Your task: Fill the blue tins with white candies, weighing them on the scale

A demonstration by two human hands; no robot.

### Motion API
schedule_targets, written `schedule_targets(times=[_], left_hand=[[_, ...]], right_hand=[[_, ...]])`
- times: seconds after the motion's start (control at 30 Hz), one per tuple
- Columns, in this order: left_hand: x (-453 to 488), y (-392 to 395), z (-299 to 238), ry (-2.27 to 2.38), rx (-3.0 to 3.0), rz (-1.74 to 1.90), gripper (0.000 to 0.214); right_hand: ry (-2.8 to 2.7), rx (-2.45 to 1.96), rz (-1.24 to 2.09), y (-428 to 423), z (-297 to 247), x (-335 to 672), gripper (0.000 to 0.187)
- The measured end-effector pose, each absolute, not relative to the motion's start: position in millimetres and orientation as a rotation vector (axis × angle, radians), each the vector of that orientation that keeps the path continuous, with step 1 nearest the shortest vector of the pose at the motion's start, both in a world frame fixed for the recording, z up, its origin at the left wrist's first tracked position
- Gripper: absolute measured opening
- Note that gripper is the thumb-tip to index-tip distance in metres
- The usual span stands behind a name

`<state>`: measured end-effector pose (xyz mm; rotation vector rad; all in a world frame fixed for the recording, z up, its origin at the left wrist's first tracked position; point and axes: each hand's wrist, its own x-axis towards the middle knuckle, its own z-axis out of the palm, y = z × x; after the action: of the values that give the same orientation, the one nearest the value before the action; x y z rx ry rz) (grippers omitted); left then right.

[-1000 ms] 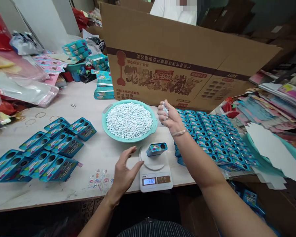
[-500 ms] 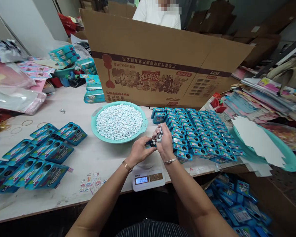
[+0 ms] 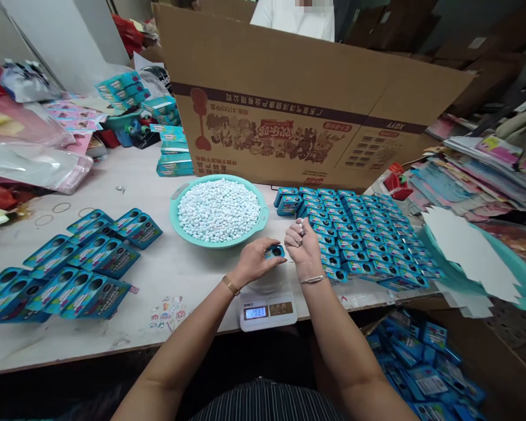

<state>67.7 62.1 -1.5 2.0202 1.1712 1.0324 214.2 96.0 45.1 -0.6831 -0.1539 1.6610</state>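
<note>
My left hand (image 3: 255, 261) grips a small blue tin (image 3: 274, 252) just above the white digital scale (image 3: 267, 309). My right hand (image 3: 301, 242) is closed beside the tin's opening, with a few white candies showing between its fingers. A teal bowl (image 3: 180, 223) heaped with white candies stands just beyond the hands. To the right lie rows of small blue tins (image 3: 359, 234). Flat blue boxes with round holes (image 3: 70, 266) cover the table's left side.
A large cardboard box (image 3: 315, 111) stands behind the bowl, and a person in white is behind it. Stacked teal boxes (image 3: 172, 151), plastic bags and paper sheets (image 3: 486, 169) ring the table. More blue tins fill a carton (image 3: 425, 356) on the floor at right. Stickers (image 3: 169, 310) lie near the scale.
My right hand came from the bowl with candies to the tin, and my left hand took hold of the tin on the scale. The scale's reading has gone up.
</note>
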Motion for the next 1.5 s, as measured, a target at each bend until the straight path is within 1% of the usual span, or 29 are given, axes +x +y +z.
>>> schedule_targets(times=[0.1, 0.17, 0.33, 0.53, 0.73, 0.93, 1.03, 1.23, 1.37, 1.5], left_hand=[[58, 61, 0, 1.176, 2.064, 1.073, 0.048], [47, 56, 3, 1.208, 2.057, 1.135, 0.05], [20, 33, 13, 1.366, 1.945, 1.283, 0.036], [12, 18, 16, 1.431, 1.963, 1.346, 0.021], [22, 23, 13, 1.494, 2.256, 1.248, 0.019], [31, 32, 19, 1.528, 2.454, 0.939, 0.02], [32, 35, 23, 1.553, 2.501, 0.854, 0.02], [35, 35, 26, 1.56, 2.543, 0.85, 0.016], [39, 33, 23, 1.478, 2.586, 0.852, 0.011], [41, 30, 21, 1.413, 2.646, 0.864, 0.016]], right_hand=[[-0.148, -0.544, 1.729, 88, 47, 239, 0.028], [-0.137, -0.459, 1.746, 78, 48, 255, 0.026], [-0.075, -0.377, 1.703, 47, 52, 284, 0.023], [-0.152, -0.46, 1.661, 28, 55, 293, 0.016], [-0.185, -0.514, 1.636, 29, 51, 290, 0.017], [-0.134, -0.49, 1.643, 33, 45, 279, 0.017], [-0.117, -0.489, 1.652, 35, 44, 277, 0.018], [-0.188, -0.532, 1.659, 37, 39, 277, 0.018], [-0.181, -0.533, 1.675, 37, 37, 274, 0.018], [-0.195, -0.544, 1.677, 37, 33, 273, 0.02]])
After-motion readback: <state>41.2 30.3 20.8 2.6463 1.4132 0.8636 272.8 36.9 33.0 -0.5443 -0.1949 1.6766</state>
